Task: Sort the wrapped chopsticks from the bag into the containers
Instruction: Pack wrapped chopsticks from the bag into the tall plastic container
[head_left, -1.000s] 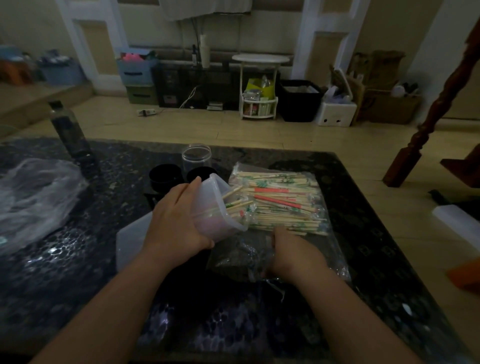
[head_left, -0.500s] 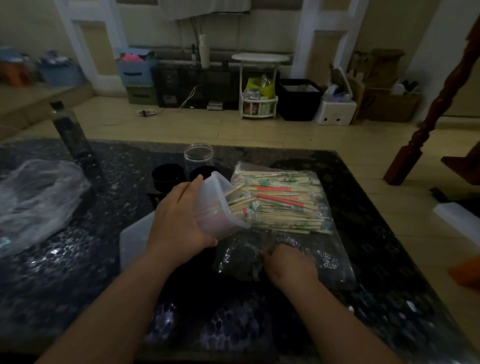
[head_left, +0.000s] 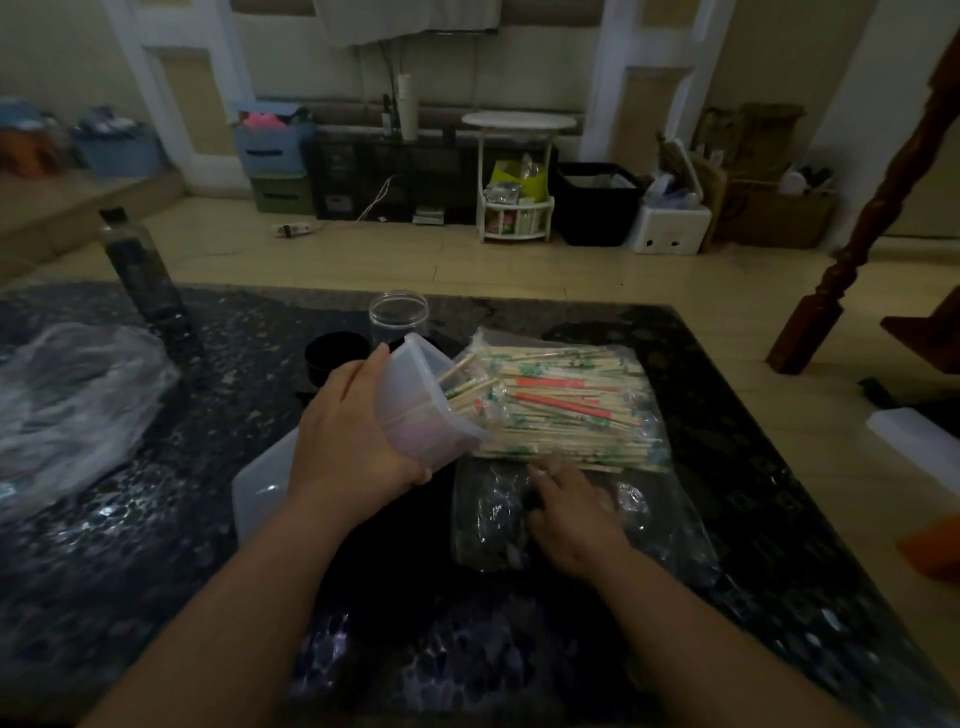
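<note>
Gripping a tilted translucent plastic container (head_left: 421, 410) beside a clear plastic bag (head_left: 631, 501) of wrapped chopsticks (head_left: 566, 415).

Holds the container with the left hand (head_left: 358, 431), fingers and thumb curled round its wall, mouth turned toward 3 o'clock, a few chopsticks sticking out. Rests the right hand (head_left: 571, 512) on the bag film at 6 o'clock of the bundle, fingers bent down; cannot tell whether pinching anything. Shows the bundle, in green and red wrappers, inside the bag on the dark speckled table (head_left: 727, 405), at 3 o'clock of the container, touching its mouth.
</note>
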